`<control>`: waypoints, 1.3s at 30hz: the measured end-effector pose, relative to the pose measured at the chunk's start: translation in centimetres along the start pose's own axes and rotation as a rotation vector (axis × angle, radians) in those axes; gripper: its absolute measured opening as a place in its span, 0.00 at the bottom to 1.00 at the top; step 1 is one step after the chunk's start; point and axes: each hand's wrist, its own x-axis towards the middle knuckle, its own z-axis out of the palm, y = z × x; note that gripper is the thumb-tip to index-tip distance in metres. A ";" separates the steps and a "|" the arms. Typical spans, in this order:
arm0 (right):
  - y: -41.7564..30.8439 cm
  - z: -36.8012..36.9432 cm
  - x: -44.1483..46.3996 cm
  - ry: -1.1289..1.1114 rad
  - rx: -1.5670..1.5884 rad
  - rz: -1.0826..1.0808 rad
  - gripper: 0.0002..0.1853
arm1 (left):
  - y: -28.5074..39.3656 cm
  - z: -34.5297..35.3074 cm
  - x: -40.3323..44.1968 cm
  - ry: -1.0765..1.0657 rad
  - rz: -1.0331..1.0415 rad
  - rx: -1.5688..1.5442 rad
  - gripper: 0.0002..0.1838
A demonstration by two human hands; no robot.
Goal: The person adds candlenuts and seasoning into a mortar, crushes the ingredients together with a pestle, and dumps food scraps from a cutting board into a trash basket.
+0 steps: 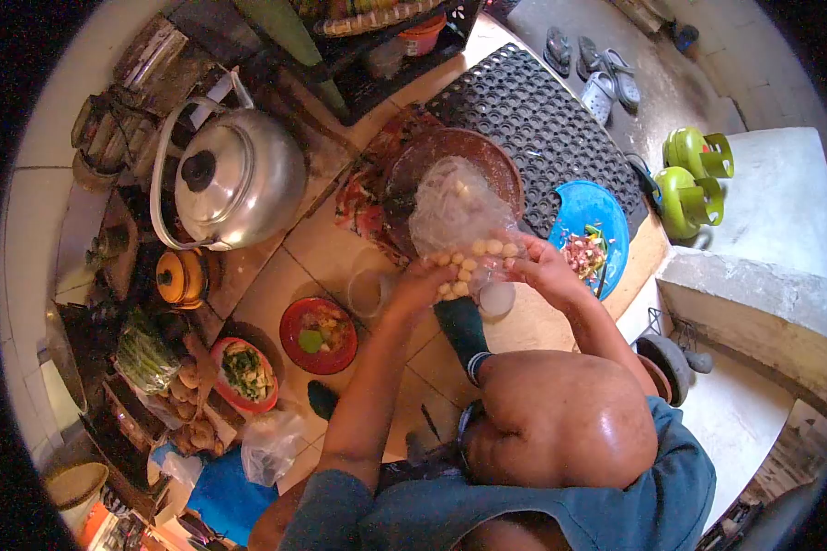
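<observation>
My left hand [421, 283] and my right hand [544, 270] pinch a clear plastic bag [490, 264] between them. Several small, round, pale balls [464, 263] show through the plastic, and their exact kind is unclear. More crumpled clear plastic [455, 207] lies just beyond, over a wide brown bowl [504, 165] with whitish residue; I cannot tell whether it belongs to the same bag. Below my right hand stands a small whitish cup [497, 299]. A blue plate [618, 225] with chopped reddish and green pieces [586, 254] is just right of that hand.
Left on the tiled floor are a red plate [289, 335] of seasonings, a red dish [267, 399] of cut greens, and a clear container [368, 292]. A large kettle [239, 179] and yellow pot [181, 278] stand further left. A black mat [533, 110] and green gas cylinders [685, 197] lie right.
</observation>
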 end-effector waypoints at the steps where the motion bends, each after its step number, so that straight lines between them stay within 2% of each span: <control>1: 0.1 0.0 -0.1 0.002 -0.002 -0.007 0.28 | 0.3 0.3 -0.1 0.015 -0.009 -0.010 0.18; 5: 0.3 -0.3 -0.3 -0.043 -0.002 -0.042 0.27 | 2.3 2.8 -1.1 0.169 0.003 0.105 0.16; 8: 1.3 -1.3 0.2 -0.035 0.015 -0.034 0.27 | 1.2 1.8 -0.4 0.091 -0.022 0.098 0.20; 11: 2.1 -2.3 0.7 -0.052 0.029 -0.044 0.30 | 2.2 2.4 -1.7 -0.018 0.064 -0.201 0.25; 14: 2.2 -2.3 0.7 -0.043 -0.004 -0.061 0.31 | 2.6 2.5 -1.6 0.017 -0.040 -0.248 0.29; 20: 1.7 -1.2 0.6 0.015 -0.008 -0.060 0.31 | 0.5 1.1 -0.4 -0.022 -0.020 -0.080 0.23; 26: 1.5 -1.1 0.5 -0.007 0.000 -0.061 0.30 | 2.1 2.3 -1.0 -0.021 -0.029 -0.083 0.23; 29: 1.6 -1.0 0.5 -0.008 -0.024 -0.068 0.28 | 1.6 2.5 -0.9 0.093 -0.035 -0.022 0.21; 32: 2.0 -1.3 0.6 0.012 -0.053 -0.052 0.26 | -0.1 1.4 0.0 0.047 0.049 0.016 0.21; 35: 1.8 -1.3 0.6 0.016 -0.038 -0.034 0.27 | -0.3 1.1 0.1 0.040 0.052 0.008 0.20; 39: 1.6 -1.1 0.5 0.020 -0.039 -0.058 0.27 | -0.5 1.0 0.3 0.083 0.043 0.041 0.23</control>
